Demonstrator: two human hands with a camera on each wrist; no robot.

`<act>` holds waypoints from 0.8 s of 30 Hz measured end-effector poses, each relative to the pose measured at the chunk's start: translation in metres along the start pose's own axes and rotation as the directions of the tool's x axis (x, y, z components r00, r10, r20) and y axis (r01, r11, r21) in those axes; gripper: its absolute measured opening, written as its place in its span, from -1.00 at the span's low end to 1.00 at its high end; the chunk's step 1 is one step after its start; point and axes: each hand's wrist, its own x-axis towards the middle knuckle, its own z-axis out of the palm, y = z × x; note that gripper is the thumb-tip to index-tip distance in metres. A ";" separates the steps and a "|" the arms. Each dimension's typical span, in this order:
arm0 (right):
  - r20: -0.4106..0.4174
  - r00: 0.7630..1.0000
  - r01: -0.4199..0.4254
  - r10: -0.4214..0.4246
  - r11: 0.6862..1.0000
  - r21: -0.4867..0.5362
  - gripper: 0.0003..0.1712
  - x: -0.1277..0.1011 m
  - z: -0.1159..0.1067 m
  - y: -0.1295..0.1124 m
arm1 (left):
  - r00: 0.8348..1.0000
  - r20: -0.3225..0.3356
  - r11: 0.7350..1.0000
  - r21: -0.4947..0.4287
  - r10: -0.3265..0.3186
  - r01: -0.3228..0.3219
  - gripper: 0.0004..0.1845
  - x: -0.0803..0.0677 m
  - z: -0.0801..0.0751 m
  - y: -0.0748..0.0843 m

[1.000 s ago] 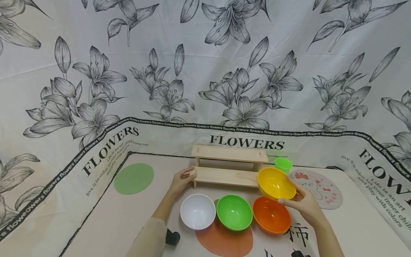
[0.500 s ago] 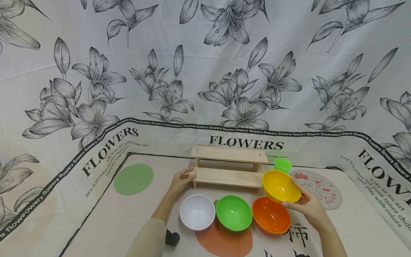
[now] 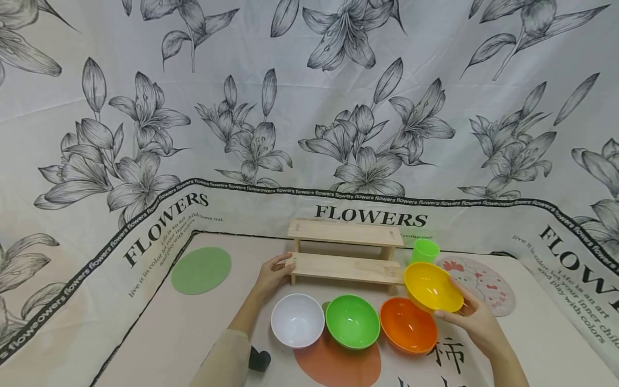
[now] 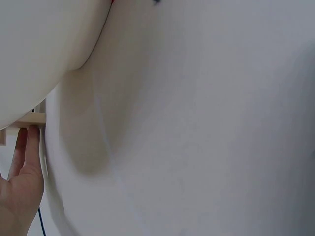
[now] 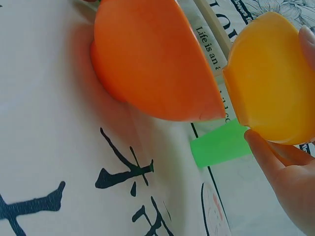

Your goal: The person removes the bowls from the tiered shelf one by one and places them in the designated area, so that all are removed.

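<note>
My right hand [image 3: 476, 317] grips a yellow bowl [image 3: 432, 287] by its right side, the thumb low on the near rim. The bowl is in the air, tilted, above and behind an orange bowl [image 3: 408, 325]. In the right wrist view the yellow bowl [image 5: 275, 78] shows its outside, apart from the orange bowl [image 5: 152, 59]. My left hand [image 3: 273, 274] holds the left end of the lower board of a two-tier wooden shelf [image 3: 345, 267]. Fingers [image 4: 32, 147] press that board in the left wrist view. A green bowl [image 3: 353, 321] and a white bowl [image 3: 297, 321] stand left of the orange one.
A bright green cup [image 3: 425, 250] stands by the shelf's right end, behind the yellow bowl. A flat green round patch [image 3: 201, 270] lies at left, and a pink patterned round [image 3: 483, 285] at right. A flower-printed cloth [image 3: 251, 145] rises behind the table.
My right hand has carried the yellow bowl to the right and toward me, away from the lower board's right end. My left hand stays at the shelf.
</note>
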 end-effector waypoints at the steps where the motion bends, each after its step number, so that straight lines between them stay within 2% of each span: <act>1: -0.014 1.000 -0.011 0.010 1.000 -0.015 0.02 0.000 0.000 0.002 | 1.000 0.000 1.000 -0.002 -0.002 0.002 -0.49 0.000 0.000 0.000; 6: -0.026 0.997 -0.077 0.076 0.995 -0.067 0.04 -0.003 -0.005 0.003 | 1.000 0.005 1.000 0.005 0.002 -0.002 -0.49 0.001 -0.001 -0.001; 13: -0.016 0.992 -0.127 0.126 0.989 -0.077 0.06 -0.013 -0.010 -0.007 | 1.000 0.009 1.000 0.008 0.006 -0.006 -0.48 0.003 -0.002 -0.004; 24: -0.048 0.984 -0.172 0.169 0.982 -0.075 0.08 -0.020 -0.015 0.001 | 1.000 0.003 1.000 0.001 0.015 -0.015 -0.49 0.003 -0.001 -0.004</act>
